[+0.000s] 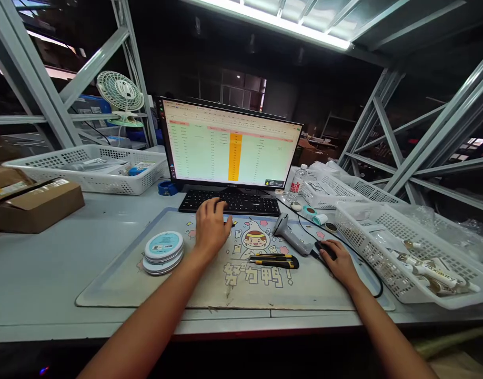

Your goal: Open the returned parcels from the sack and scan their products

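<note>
My left hand [212, 223] rests at the front edge of the black keyboard [257, 203], fingers stretched over its keys and holding nothing. My right hand [341, 266] is wrapped over a black computer mouse [326, 249] on the desk mat [210, 289]. Between the hands lies a grey barcode scanner [291, 236], its handle end close to the mouse. Utility knives [275, 260] with black and yellow handles lie side by side in front of it. Left of my left forearm sits a stack of round white tins [163, 251] with a light blue label on top. Behind the keyboard, a monitor [233, 145] shows a spreadsheet.
A white basket [123, 184] and cardboard boxes [40, 205] stand at the left. At the right, another white basket [387, 263] holds several small packed items. A plastic bottle [299, 178] and tape rolls [166, 188] flank the monitor. A fan [120, 92] stands behind, among metal shelf posts.
</note>
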The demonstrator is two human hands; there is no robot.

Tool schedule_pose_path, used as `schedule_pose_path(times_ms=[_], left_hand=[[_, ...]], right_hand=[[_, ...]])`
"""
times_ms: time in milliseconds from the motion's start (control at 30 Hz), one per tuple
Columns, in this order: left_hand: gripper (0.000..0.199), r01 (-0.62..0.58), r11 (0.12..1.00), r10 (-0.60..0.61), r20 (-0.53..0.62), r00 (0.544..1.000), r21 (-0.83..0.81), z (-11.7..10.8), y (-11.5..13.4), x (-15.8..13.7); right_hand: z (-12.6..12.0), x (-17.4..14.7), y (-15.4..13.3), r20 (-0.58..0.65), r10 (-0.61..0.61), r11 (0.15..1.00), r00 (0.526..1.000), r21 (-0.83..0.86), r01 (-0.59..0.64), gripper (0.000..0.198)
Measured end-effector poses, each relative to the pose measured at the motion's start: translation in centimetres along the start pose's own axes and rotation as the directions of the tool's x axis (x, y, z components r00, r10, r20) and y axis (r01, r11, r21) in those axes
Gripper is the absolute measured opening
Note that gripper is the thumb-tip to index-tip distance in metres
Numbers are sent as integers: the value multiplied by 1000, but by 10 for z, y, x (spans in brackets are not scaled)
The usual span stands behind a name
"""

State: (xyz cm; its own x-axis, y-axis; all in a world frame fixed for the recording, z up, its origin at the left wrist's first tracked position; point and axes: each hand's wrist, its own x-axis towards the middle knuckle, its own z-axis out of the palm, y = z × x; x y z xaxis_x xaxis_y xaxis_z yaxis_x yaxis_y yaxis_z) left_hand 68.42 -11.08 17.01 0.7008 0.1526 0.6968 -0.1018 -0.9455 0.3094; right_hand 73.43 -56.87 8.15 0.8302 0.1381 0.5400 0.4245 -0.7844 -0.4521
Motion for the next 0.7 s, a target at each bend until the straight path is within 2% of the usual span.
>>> schedule_pose_path(times_ms=[33, 100, 167, 233, 333, 433, 567, 700], left_hand=[[28, -82, 995, 82, 8, 997, -51, 5, 9, 4], [25, -175, 973, 199, 168, 965, -149, 23, 29, 15], [26, -181, 967, 237, 378, 895, -179, 54, 46, 27], [35, -167, 975, 219, 488, 845, -149, 89, 56, 38], [54, -150, 982, 187, 514, 837, -113, 136, 61, 48], [64, -154, 984, 179, 504, 845, -91, 167, 63, 57], [59, -169, 982, 187, 482, 856, -81, 187, 68, 63], [55, -167, 981, 195, 444, 875, -101, 191, 68, 59]], right_hand=[[0, 0, -1, 2, 1, 1000, 1000, 2, -1, 47], [-1, -1, -2, 10, 3, 1000, 1000, 0, -3, 45], [-2, -2, -4, 16, 2, 1000, 1000, -3, -2, 43], [-3, -3, -5, 21, 0, 1000, 1000, -3, 0, 42], [-3, -3, -5, 13, 3, 1000, 1000, 7, -3, 42], [-1, -3, -2, -14, -1, 1000, 1000, 18, 1, 42], [2, -3, 0, -33, -6, 1000, 999, 19, 7, 42], [3, -3, 1, -41, 0, 1000, 999, 25, 1, 40]])
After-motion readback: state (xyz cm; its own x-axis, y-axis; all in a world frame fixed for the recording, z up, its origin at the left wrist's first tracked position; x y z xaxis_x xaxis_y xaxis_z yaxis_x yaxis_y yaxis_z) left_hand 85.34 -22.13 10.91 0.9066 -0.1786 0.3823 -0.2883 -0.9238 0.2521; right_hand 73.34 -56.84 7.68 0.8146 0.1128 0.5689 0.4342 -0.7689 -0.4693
